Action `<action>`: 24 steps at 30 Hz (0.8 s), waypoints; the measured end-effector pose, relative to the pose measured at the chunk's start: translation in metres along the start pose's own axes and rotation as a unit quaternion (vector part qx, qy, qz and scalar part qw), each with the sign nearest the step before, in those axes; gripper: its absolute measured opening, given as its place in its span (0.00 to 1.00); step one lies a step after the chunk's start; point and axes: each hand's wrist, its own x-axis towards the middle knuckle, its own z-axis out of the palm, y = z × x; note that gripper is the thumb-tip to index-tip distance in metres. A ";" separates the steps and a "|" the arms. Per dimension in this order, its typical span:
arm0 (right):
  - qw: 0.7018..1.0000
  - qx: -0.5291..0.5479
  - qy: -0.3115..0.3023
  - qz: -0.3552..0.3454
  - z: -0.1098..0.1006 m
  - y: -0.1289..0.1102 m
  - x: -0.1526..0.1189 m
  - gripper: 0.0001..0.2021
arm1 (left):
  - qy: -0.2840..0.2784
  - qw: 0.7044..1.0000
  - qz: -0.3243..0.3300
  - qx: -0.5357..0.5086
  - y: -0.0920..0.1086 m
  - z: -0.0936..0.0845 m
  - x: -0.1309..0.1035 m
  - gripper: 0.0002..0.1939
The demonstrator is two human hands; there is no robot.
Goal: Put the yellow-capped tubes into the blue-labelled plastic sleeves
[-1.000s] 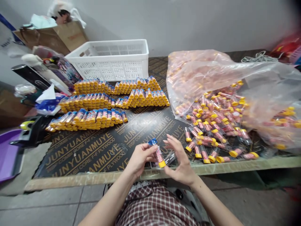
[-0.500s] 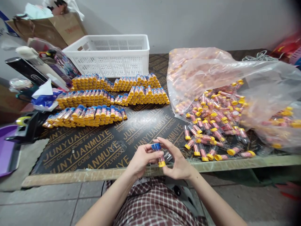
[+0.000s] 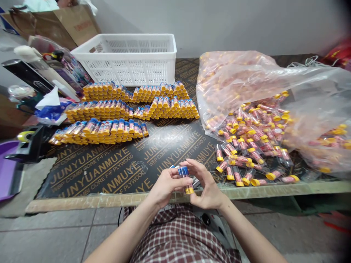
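Near the front edge of the dark table, my left hand (image 3: 168,185) grips a small clear tube (image 3: 187,182) with a blue cap on top and a yellow cap below. My right hand (image 3: 206,185) curves around its right side, with thumb by the yellow end and fingers near the blue end; its exact contact is unclear. Another clear piece shows partly behind the fingers. Stacked blue-and-yellow tubes (image 3: 109,128) lie in rows at left centre. On the right, loose yellow-capped tubes (image 3: 253,137) spill from a clear plastic bag (image 3: 230,69).
Behind the stacked rows stands a white basket (image 3: 131,67). A tape dispenser (image 3: 27,146), a purple dustpan (image 3: 9,171) and a paper bag (image 3: 74,27) are at the left. The table's wooden front edge (image 3: 90,201) runs below my hands.
The view has shifted slightly. Both hands stay around the same tube, with the right fingertips slightly further over its blue end.
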 end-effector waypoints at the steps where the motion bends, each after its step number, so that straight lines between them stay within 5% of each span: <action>1: 1.000 -0.003 0.000 0.000 0.000 0.000 0.000 0.45 | 0.000 1.000 0.001 0.000 0.000 0.000 0.000 0.21; 13: 1.000 0.015 0.009 0.009 0.007 0.005 0.003 0.44 | 0.016 1.000 0.014 0.004 0.003 0.000 0.000 0.21; 17: 1.000 0.017 0.017 0.011 0.005 0.007 0.009 0.44 | 0.011 0.997 0.049 0.057 0.009 -0.007 0.009 0.20; 19: 0.999 -0.013 0.038 0.009 -0.007 0.008 0.012 0.46 | 0.053 0.987 0.087 0.121 0.017 -0.016 0.021 0.21; 21: 0.994 -0.080 0.068 0.035 -0.024 0.007 0.013 0.47 | 0.145 0.948 0.149 0.241 0.028 -0.029 0.038 0.25; 24: 0.977 -0.192 0.025 0.089 -0.048 0.009 0.006 0.33 | 0.264 0.831 0.206 0.444 0.041 -0.048 0.062 0.31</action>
